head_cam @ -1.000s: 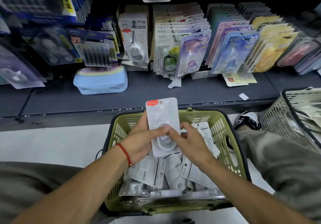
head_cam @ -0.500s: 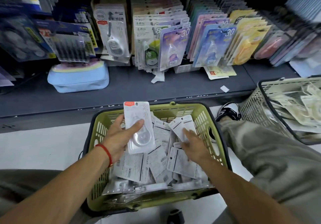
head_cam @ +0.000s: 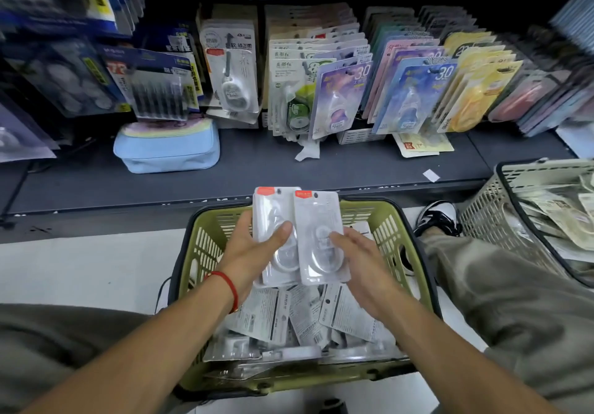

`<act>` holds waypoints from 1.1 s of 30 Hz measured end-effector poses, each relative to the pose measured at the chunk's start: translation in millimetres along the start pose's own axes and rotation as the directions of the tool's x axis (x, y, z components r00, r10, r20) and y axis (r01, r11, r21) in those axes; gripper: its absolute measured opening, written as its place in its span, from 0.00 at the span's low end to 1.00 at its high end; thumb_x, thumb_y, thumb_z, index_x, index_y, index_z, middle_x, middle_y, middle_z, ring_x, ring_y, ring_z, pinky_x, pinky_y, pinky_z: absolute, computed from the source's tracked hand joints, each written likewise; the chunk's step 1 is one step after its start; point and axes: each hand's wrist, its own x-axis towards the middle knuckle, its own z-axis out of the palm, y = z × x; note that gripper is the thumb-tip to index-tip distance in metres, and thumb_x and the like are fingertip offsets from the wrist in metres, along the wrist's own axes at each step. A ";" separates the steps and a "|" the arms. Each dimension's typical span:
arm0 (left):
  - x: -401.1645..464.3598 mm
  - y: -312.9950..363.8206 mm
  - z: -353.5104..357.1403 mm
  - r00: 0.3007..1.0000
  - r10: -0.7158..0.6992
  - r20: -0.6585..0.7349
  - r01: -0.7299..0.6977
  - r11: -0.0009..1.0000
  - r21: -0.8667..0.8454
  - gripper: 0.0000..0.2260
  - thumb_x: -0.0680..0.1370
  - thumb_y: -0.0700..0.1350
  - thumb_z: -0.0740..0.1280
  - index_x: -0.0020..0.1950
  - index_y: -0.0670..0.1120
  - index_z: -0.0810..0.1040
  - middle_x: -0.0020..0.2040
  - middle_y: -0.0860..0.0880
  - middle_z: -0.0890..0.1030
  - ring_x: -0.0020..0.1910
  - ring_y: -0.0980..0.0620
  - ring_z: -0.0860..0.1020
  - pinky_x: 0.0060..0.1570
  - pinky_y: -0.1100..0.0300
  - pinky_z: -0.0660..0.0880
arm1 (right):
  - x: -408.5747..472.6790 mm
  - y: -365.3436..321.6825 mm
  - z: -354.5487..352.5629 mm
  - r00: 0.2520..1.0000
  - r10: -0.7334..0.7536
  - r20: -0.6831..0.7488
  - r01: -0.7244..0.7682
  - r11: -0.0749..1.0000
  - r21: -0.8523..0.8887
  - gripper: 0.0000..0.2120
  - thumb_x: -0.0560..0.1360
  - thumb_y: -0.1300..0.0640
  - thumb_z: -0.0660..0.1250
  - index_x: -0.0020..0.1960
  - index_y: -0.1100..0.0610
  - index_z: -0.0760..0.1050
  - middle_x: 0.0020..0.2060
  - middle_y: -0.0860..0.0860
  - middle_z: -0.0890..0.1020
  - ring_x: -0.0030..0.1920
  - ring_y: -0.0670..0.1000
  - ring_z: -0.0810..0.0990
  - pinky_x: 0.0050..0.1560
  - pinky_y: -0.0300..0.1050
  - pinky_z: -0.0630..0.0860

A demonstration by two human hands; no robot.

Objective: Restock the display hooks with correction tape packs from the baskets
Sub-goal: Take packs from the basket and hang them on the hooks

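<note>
Correction tape packs fill the green basket (head_cam: 414, 253) on the floor between the person's legs, most lying back side up; two more are held upright above it, side by side and overlapping; the left hand (head_cam: 254, 253) grips the left pack (head_cam: 270, 217), thumb pressed across its clear blister; the right hand (head_cam: 360, 259) holds the right pack (head_cam: 316, 220) by its lower edge, fingers curled behind it; both packs carry red labels at the top; behind the basket a dark shelf (head_cam: 257, 163) bears rows of hanging packs (head_cam: 340, 92) and a blue pouch (head_cam: 167, 150); a white basket (head_cam: 482, 214) of further packs stands at right.
</note>
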 end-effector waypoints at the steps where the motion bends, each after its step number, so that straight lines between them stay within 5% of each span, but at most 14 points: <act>1: -0.4 0.2 0.0 1.000 0.000 0.030 0.000 1.000 -0.007 0.29 0.69 0.53 0.80 0.68 0.53 0.75 0.59 0.50 0.87 0.58 0.48 0.85 0.61 0.45 0.81 | -3.1 3.9 6.7 0.999 -0.037 0.018 0.037 0.999 -0.036 0.07 0.83 0.54 0.69 0.56 0.55 0.83 0.54 0.53 0.88 0.55 0.56 0.87 0.56 0.53 0.82; 5: -0.7 -2.4 -5.8 0.988 0.036 0.152 -0.042 0.998 0.041 0.30 0.69 0.46 0.81 0.69 0.53 0.76 0.60 0.51 0.87 0.60 0.49 0.85 0.58 0.49 0.82 | -4.1 11.1 16.9 0.991 -0.075 0.113 0.108 0.939 -0.327 0.10 0.84 0.45 0.66 0.58 0.48 0.83 0.51 0.47 0.88 0.53 0.49 0.87 0.53 0.45 0.83; 8: 9.0 0.2 -16.0 0.998 0.019 0.068 -0.022 0.999 0.050 0.28 0.72 0.42 0.81 0.69 0.51 0.76 0.59 0.50 0.87 0.59 0.47 0.86 0.57 0.44 0.82 | 6.3 4.5 -6.0 0.988 -0.154 -0.011 0.118 0.800 -0.588 0.12 0.83 0.44 0.65 0.57 0.50 0.83 0.49 0.44 0.85 0.50 0.48 0.84 0.51 0.46 0.80; 10: 16.0 3.6 -22.8 1.000 0.008 0.009 -0.008 1.000 0.015 0.25 0.73 0.41 0.80 0.67 0.50 0.78 0.58 0.50 0.87 0.58 0.46 0.86 0.58 0.42 0.82 | 10.7 6.4 -33.3 0.994 -0.110 0.016 0.061 0.421 -0.905 0.11 0.84 0.49 0.66 0.62 0.53 0.80 0.53 0.47 0.84 0.53 0.50 0.84 0.53 0.44 0.77; 12: 19.2 4.7 -26.0 1.000 -0.005 -0.030 0.005 1.000 -0.020 0.22 0.74 0.40 0.80 0.65 0.51 0.80 0.57 0.49 0.88 0.57 0.46 0.87 0.59 0.40 0.82 | 7.7 19.9 -50.8 0.992 0.122 -0.038 -0.040 0.017 -0.999 0.19 0.81 0.49 0.68 0.70 0.54 0.74 0.62 0.52 0.82 0.61 0.54 0.81 0.61 0.48 0.78; 13: 19.6 3.9 -26.0 0.999 -0.008 -0.042 0.008 1.000 -0.010 0.22 0.73 0.40 0.80 0.65 0.51 0.80 0.57 0.50 0.88 0.56 0.47 0.87 0.59 0.40 0.82 | 5.7 29.2 -55.4 0.977 0.196 -0.079 -0.057 -0.114 -0.992 0.24 0.80 0.48 0.71 0.72 0.55 0.70 0.65 0.54 0.79 0.65 0.56 0.79 0.64 0.51 0.78; 15: 18.6 1.5 -24.2 0.999 -0.012 -0.049 0.014 0.999 0.038 0.22 0.73 0.41 0.81 0.64 0.52 0.80 0.55 0.52 0.88 0.55 0.48 0.87 0.57 0.40 0.82 | 2.4 37.6 -57.1 0.968 0.232 -0.091 -0.040 -0.213 -0.976 0.31 0.76 0.47 0.75 0.73 0.55 0.66 0.67 0.55 0.77 0.67 0.57 0.77 0.67 0.54 0.76; 17: 16.5 0.4 -22.6 0.999 -0.007 -0.051 0.011 0.998 0.067 0.22 0.73 0.42 0.81 0.64 0.53 0.80 0.54 0.53 0.88 0.54 0.50 0.87 0.55 0.43 0.83 | 4.4 31.6 -60.2 0.974 0.221 -0.059 -0.018 -0.186 -0.982 0.32 0.75 0.45 0.77 0.74 0.53 0.68 0.68 0.54 0.77 0.68 0.56 0.76 0.68 0.53 0.75; 20: 12.0 5.6 -18.6 0.995 0.049 -0.084 -0.036 0.988 0.151 0.25 0.72 0.42 0.81 0.66 0.53 0.77 0.54 0.54 0.87 0.54 0.52 0.85 0.52 0.52 0.81 | 2.2 7.8 -61.6 0.980 0.177 -0.094 -0.096 0.002 -0.995 0.30 0.81 0.45 0.70 0.79 0.53 0.67 0.75 0.55 0.72 0.74 0.56 0.72 0.70 0.49 0.72; 24: 0.3 15.8 -4.3 0.979 0.190 -0.074 -0.145 0.905 0.400 0.29 0.71 0.46 0.81 0.64 0.57 0.69 0.53 0.64 0.79 0.50 0.59 0.79 0.51 0.58 0.75 | -15.4 -18.2 -35.0 0.979 -0.193 -0.071 0.005 0.367 -0.930 0.22 0.86 0.44 0.59 0.75 0.55 0.71 0.68 0.54 0.77 0.69 0.56 0.75 0.68 0.52 0.73; 26: -8.4 18.7 8.5 0.977 0.212 -0.004 -0.194 0.901 0.388 0.30 0.70 0.46 0.82 0.65 0.58 0.68 0.54 0.65 0.79 0.51 0.63 0.78 0.48 0.60 0.74 | -28.7 -24.9 -13.6 0.936 -0.352 0.016 0.185 0.453 -0.872 0.20 0.87 0.46 0.57 0.75 0.51 0.72 0.65 0.48 0.79 0.67 0.51 0.77 0.69 0.49 0.74; 29: -17.5 23.1 25.5 0.963 0.267 0.035 -0.265 0.913 0.311 0.31 0.70 0.42 0.81 0.68 0.55 0.70 0.59 0.58 0.81 0.57 0.61 0.80 0.53 0.61 0.76 | -49.5 -32.7 13.1 0.932 -0.352 0.087 0.319 0.680 -0.660 0.17 0.86 0.38 0.51 0.72 0.34 0.69 0.62 0.24 0.77 0.65 0.29 0.74 0.63 0.26 0.69; 31: -20.6 32.0 28.1 0.960 0.278 0.021 -0.273 0.925 0.263 0.31 0.71 0.40 0.80 0.69 0.53 0.71 0.60 0.55 0.82 0.58 0.56 0.82 0.56 0.58 0.78 | -52.4 -39.7 17.5 0.948 -0.303 0.098 0.311 0.817 -0.485 0.20 0.84 0.35 0.50 0.72 0.29 0.71 0.65 0.25 0.77 0.66 0.28 0.74 0.67 0.32 0.71; 33: -22.6 42.2 24.2 0.965 0.259 0.042 -0.262 0.958 0.113 0.30 0.73 0.36 0.79 0.71 0.50 0.71 0.61 0.52 0.84 0.57 0.56 0.84 0.55 0.62 0.81 | -50.9 -49.3 13.3 0.939 -0.337 0.069 0.333 0.840 -0.428 0.22 0.84 0.45 0.55 0.77 0.35 0.69 0.73 0.32 0.74 0.73 0.35 0.71 0.77 0.48 0.67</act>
